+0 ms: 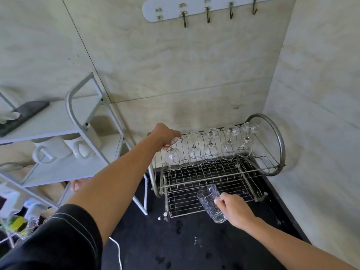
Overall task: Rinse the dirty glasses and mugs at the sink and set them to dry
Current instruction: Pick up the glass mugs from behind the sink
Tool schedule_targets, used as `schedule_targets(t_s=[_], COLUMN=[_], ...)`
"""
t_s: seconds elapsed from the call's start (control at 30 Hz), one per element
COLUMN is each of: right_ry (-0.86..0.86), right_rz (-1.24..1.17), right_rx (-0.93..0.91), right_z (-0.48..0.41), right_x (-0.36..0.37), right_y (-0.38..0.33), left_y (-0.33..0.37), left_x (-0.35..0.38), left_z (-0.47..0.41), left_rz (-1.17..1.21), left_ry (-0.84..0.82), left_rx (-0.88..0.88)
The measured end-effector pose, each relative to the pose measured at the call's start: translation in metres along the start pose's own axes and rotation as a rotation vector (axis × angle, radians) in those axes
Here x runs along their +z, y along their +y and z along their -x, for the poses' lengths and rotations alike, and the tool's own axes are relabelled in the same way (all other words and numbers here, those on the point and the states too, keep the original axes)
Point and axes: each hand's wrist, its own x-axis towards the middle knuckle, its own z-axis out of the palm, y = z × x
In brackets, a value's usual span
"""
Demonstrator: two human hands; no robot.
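Note:
A two-tier wire dish rack stands on the black counter against the wall. Several stemmed glasses hang upside down along its upper tier. My left hand grips the foot of the leftmost stemmed glass, which hangs bowl down at the rack's left end. My right hand holds a clear patterned tumbler, tilted with its mouth up and to the left, just in front of the rack's lower tier.
A white shelf unit stands at the left with two white mugs on its middle shelf. A hook rail hangs on the wall above. The black counter shows wet spots. A white cord lies near its front.

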Motion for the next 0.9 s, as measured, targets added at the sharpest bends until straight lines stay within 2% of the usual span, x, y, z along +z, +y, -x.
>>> schedule_targets(t_s=[0.37,0.5,0.67,0.73,0.83,0.9], right_ry=[0.020,0.040,0.089,0.110,0.102,0.139], right_rz=[-0.019,-0.041,0.055,0.096,-0.083,-0.390], right_rx=[-0.006,-0.004,0.042,0.091,0.220,0.382], right_z=[-0.013,-0.014,-0.017,-0.023,-0.032,-0.037], right_x=[0.010,0.008,0.000,-0.002,-0.003,-0.007], right_y=[0.005,0.004,0.007,0.014,0.027,0.037], left_y=[-0.011,-0.013,-0.026,-0.039,-0.066,-0.084], left_x=[0.004,0.001,0.009,0.027,0.061,0.082], left_z=[-0.010,-0.002,0.041,0.062,0.079,0.081], left_rz=[-0.348,-0.452,-0.490,-0.523,-0.598,-0.660], left_ry=[0.036,0.145,0.406,0.402,0.291,0.251], left_rx=[0.186,0.253,0.549,0.684,0.805,0.831])
